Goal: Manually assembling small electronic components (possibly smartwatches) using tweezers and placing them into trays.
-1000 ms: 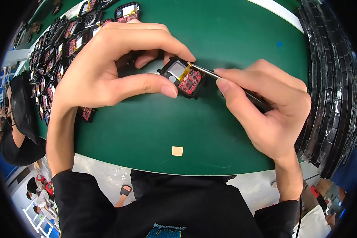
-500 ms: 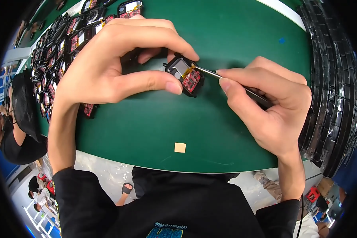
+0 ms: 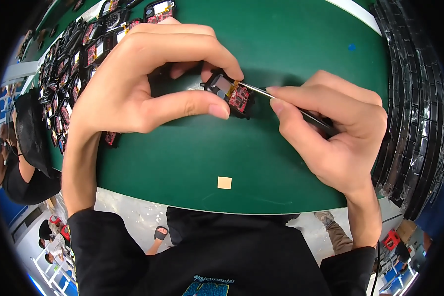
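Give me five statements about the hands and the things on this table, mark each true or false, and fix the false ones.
1. The right hand holds a slim metal tool. True.
2. The left hand lies flat, apart from the small black-cased device. False: it holds the device between thumb and fingers.
3. A blue circuit board shows in the held device. False: the board is red.
4. A small pale square lies on the green table. True.
5. The cluster of similar devices is on the person's right. False: it is on the left; long black stacks stand on the right.
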The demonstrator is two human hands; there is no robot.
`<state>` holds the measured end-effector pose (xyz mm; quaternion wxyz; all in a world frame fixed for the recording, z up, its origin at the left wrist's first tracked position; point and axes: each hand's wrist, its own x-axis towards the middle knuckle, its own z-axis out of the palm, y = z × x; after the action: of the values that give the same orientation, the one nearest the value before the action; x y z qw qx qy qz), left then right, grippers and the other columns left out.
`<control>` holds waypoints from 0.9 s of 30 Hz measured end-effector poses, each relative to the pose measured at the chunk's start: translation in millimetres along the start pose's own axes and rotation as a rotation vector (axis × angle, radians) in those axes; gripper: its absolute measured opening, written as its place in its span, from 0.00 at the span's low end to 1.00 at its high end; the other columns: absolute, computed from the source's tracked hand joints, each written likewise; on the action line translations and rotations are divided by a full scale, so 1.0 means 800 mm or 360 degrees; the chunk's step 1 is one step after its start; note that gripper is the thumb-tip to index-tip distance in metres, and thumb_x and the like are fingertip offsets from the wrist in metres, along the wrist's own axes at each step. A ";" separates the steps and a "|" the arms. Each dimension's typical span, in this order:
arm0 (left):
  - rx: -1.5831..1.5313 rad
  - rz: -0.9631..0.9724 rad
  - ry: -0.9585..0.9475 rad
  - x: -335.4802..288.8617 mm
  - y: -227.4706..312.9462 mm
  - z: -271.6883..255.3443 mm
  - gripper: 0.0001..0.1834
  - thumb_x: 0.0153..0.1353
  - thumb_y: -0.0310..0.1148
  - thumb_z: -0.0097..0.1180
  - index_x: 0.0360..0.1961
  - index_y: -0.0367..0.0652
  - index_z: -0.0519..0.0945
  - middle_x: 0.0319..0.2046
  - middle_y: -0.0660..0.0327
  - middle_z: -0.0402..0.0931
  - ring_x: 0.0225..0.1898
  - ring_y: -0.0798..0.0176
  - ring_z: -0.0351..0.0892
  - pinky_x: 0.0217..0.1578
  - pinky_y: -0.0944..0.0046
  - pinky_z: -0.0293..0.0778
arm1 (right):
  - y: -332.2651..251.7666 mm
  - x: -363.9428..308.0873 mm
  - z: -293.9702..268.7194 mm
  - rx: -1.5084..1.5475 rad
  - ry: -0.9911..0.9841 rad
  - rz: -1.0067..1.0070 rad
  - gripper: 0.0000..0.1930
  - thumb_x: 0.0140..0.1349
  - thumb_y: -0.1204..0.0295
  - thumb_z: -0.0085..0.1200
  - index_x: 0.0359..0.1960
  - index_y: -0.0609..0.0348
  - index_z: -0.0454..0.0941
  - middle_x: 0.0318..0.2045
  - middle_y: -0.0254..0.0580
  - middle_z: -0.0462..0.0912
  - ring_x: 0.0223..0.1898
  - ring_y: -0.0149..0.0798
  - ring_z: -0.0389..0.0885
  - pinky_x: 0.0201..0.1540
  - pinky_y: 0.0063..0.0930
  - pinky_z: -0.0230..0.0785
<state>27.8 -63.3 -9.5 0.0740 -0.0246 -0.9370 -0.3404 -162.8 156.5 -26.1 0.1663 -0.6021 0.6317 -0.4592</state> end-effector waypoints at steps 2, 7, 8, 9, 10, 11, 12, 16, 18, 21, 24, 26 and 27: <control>0.0004 0.0015 0.0000 0.003 0.003 -0.004 0.28 0.49 0.46 0.83 0.47 0.37 0.92 0.38 0.62 0.88 0.30 0.65 0.72 0.36 0.64 0.66 | -0.007 0.000 -0.003 -0.0027 0.0015 0.0005 0.08 0.58 0.86 0.69 0.39 0.68 0.94 0.22 0.37 0.84 0.21 0.24 0.75 0.25 0.21 0.61; -0.0035 -0.0063 0.0056 0.000 0.002 0.001 0.31 0.44 0.38 0.85 0.51 0.40 0.90 0.34 0.65 0.82 0.29 0.65 0.70 0.40 0.62 0.65 | -0.005 0.006 -0.011 -0.0041 0.0065 0.0044 0.07 0.60 0.85 0.70 0.39 0.68 0.94 0.22 0.36 0.83 0.21 0.23 0.74 0.25 0.20 0.60; 0.0009 -0.0077 0.0030 0.002 0.009 -0.003 0.32 0.43 0.36 0.85 0.53 0.41 0.90 0.33 0.65 0.80 0.30 0.65 0.70 0.41 0.62 0.66 | -0.002 0.008 -0.009 0.0019 0.0172 0.0061 0.07 0.60 0.85 0.71 0.40 0.68 0.94 0.22 0.36 0.83 0.21 0.22 0.74 0.25 0.20 0.59; 0.0060 -0.0101 0.0040 0.000 0.011 -0.003 0.32 0.43 0.37 0.86 0.53 0.42 0.90 0.33 0.66 0.79 0.31 0.64 0.69 0.43 0.61 0.66 | -0.002 0.009 -0.009 0.0077 0.0289 0.0069 0.06 0.61 0.84 0.71 0.40 0.68 0.94 0.21 0.35 0.82 0.21 0.21 0.73 0.25 0.20 0.58; 0.0099 -0.0102 0.0027 0.003 0.014 -0.003 0.32 0.44 0.38 0.86 0.53 0.42 0.90 0.33 0.66 0.79 0.31 0.63 0.69 0.43 0.61 0.66 | -0.005 0.010 -0.014 0.0074 0.0303 0.0098 0.07 0.62 0.83 0.71 0.41 0.68 0.94 0.21 0.33 0.81 0.21 0.20 0.72 0.24 0.19 0.56; 0.0142 -0.0098 0.0017 0.005 0.018 -0.005 0.32 0.44 0.39 0.87 0.53 0.43 0.90 0.33 0.66 0.79 0.32 0.62 0.68 0.43 0.60 0.66 | -0.006 0.013 -0.014 0.0057 0.0370 0.0069 0.04 0.57 0.82 0.70 0.34 0.64 0.92 0.20 0.37 0.83 0.18 0.25 0.75 0.20 0.24 0.61; 0.0128 -0.0117 0.0005 0.011 0.020 -0.003 0.32 0.44 0.42 0.88 0.52 0.43 0.90 0.33 0.66 0.79 0.33 0.62 0.68 0.44 0.59 0.67 | -0.002 0.010 -0.017 0.0018 0.0385 0.0049 0.03 0.59 0.82 0.70 0.34 0.64 0.91 0.22 0.39 0.84 0.18 0.28 0.78 0.21 0.26 0.66; 0.0233 -0.0077 0.0046 0.011 0.014 0.006 0.30 0.46 0.44 0.87 0.50 0.44 0.90 0.32 0.64 0.80 0.34 0.59 0.74 0.42 0.56 0.68 | 0.017 0.009 -0.006 0.0146 0.0533 -0.0105 0.05 0.60 0.80 0.70 0.37 0.63 0.93 0.24 0.42 0.86 0.21 0.32 0.83 0.24 0.28 0.72; 0.0257 -0.0064 0.0145 0.006 0.022 -0.001 0.29 0.42 0.42 0.89 0.44 0.41 0.91 0.29 0.63 0.81 0.31 0.60 0.74 0.43 0.58 0.70 | 0.016 0.011 -0.002 0.0230 0.0558 -0.0086 0.04 0.60 0.80 0.69 0.36 0.66 0.92 0.26 0.44 0.87 0.21 0.34 0.84 0.24 0.31 0.73; 0.0116 -0.0039 0.0380 0.015 0.024 -0.013 0.28 0.41 0.39 0.88 0.43 0.38 0.91 0.26 0.64 0.80 0.25 0.66 0.73 0.33 0.64 0.68 | 0.021 0.011 0.002 0.0284 0.0569 -0.0030 0.04 0.61 0.80 0.67 0.36 0.68 0.91 0.27 0.49 0.87 0.25 0.42 0.87 0.29 0.35 0.77; 0.0031 0.0185 0.0399 0.060 0.057 -0.049 0.26 0.43 0.40 0.87 0.42 0.38 0.92 0.29 0.62 0.86 0.25 0.69 0.76 0.28 0.68 0.69 | 0.019 0.009 -0.003 0.0245 0.0529 0.0004 0.06 0.61 0.77 0.67 0.35 0.69 0.90 0.28 0.52 0.88 0.28 0.49 0.89 0.32 0.40 0.79; 0.0002 0.0376 0.0432 0.123 0.090 -0.056 0.23 0.46 0.40 0.86 0.42 0.39 0.92 0.30 0.63 0.87 0.25 0.70 0.77 0.28 0.69 0.71 | 0.015 0.009 -0.007 0.0198 0.0528 -0.0012 0.06 0.61 0.76 0.67 0.35 0.69 0.91 0.28 0.53 0.88 0.28 0.51 0.89 0.33 0.42 0.79; -0.0041 0.0502 0.0437 0.175 0.093 -0.042 0.22 0.48 0.39 0.85 0.42 0.40 0.92 0.31 0.63 0.88 0.26 0.70 0.78 0.29 0.70 0.71 | 0.024 0.001 -0.016 0.0110 0.0549 0.0046 0.07 0.61 0.75 0.67 0.35 0.69 0.91 0.29 0.54 0.88 0.28 0.54 0.89 0.34 0.44 0.80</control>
<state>-99.1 -28.5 85.3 0.2532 -0.1252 -0.8982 -0.3367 -184.1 157.9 -34.2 0.0825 -0.4990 0.6433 -0.5747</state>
